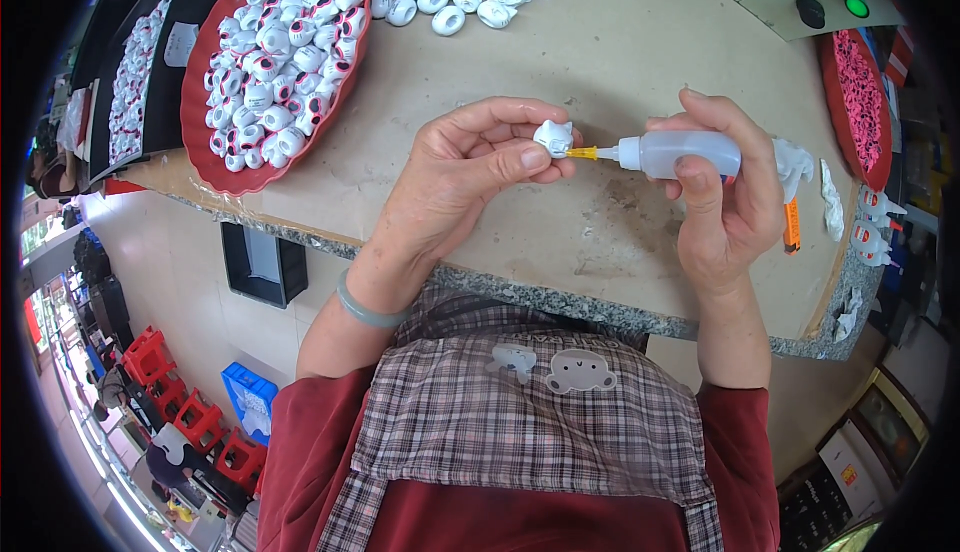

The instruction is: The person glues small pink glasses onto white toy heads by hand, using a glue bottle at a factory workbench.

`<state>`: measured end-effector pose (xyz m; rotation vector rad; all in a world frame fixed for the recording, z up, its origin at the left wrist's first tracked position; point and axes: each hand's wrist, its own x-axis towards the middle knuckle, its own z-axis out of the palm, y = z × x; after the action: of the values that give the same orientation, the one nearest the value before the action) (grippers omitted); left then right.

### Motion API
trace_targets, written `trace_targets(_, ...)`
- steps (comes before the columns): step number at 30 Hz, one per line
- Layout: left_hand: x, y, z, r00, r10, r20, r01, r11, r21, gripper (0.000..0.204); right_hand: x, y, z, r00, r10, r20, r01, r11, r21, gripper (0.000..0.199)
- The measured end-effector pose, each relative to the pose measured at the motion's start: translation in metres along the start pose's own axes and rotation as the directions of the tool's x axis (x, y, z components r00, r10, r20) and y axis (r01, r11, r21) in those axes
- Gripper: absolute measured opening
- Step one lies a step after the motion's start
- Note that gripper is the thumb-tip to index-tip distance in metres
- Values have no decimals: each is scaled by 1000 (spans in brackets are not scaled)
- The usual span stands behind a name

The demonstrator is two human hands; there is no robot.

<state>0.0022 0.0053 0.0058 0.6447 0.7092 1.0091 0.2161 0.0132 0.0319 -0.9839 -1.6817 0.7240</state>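
Observation:
Between the thumb and fingers of my left hand (460, 167) is a small white figurine head (553, 138) with pointed ears. My right hand (730, 187) grips a translucent squeeze bottle (690, 155), held on its side. The bottle's yellow needle tip (583, 153) points left and meets the lower edge of the head; whether liquid comes out is too small to tell. Both hands are above the worktable (620, 242). To the left, a red scalloped tray (225, 180) is piled with similar white pieces (270, 72), many with pink-and-black parts.
More white pieces (450, 20) lie loose at the table's back. Another red tray (840, 122) at the right holds small pink-and-black parts. An orange cutter (792, 224), crumpled tissue (795, 164) and small glue bottles (872, 242) lie near the right edge. A black crate (290, 277) stands on the floor.

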Motion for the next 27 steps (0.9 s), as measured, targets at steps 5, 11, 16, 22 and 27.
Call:
trace_targets(5,0,0,1,1000,14,-2,-14,999,42,28,0,-1,1,1000,1,-2,-1,1000,10,34)
trace_targets(11,-1,0,-1,1000,-7,15,6,997,73,32,0,-1,2,1000,-4,-31,4,1000,4,33)
trace_targets(16,0,-1,-1,1000,4,14,-4,999,48,31,-1,-1,2,999,8,-41,-8,1000,-3,32)
trace_targets(22,0,-2,-3,1000,14,9,-14,1000,24,30,0,-1,0,999,-9,-35,8,999,-42,31)
trace_targets(27,2,-2,-4,1000,29,13,-29,999,19,29,0,-1,0,1000,-4,-30,3,1000,-22,31)
